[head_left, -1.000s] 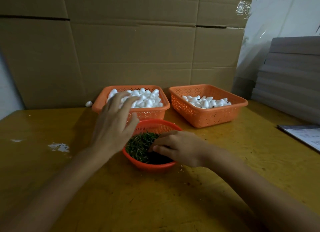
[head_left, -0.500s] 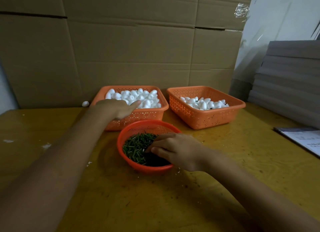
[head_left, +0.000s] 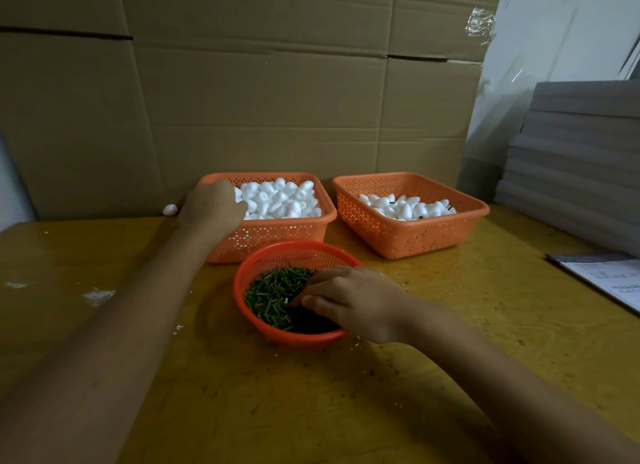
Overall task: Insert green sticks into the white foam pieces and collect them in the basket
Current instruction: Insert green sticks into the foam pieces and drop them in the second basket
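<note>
While the right hand (head_left: pixel 349 301) sits inside the round red basket (head_left: pixel 266 254), its fingers are curled down onto the green sticks (head_left: pixel 273 294) piled in there. Thumb and fingertips are bunched together right at the pile, but honestly I can't tell if a stick is actually pinched between them.

Just behind the red basket, a bit to its left, there's a square orange basket (head_left: pixel 277 235) heaped with white foam pieces (head_left: pixel 280 200). The left hand (head_left: pixel 213 204) is dipped into that basket's left side, knuckles up, fingers curled into the foam. No way to see whether it has grabbed one.

Behind the red basket to the right is a second orange basket (head_left: pixel 408 237), holding a thinner layer of foam pieces (head_left: pixel 405 207), a couple with dark bits poking out.

One stray foam piece (head_left: pixel 170 209) lies far back-left of the red basket, against the cardboard (head_left: pixel 242 117). Everything is on a yellowish wooden table (head_left: pixel 450 325).
</note>
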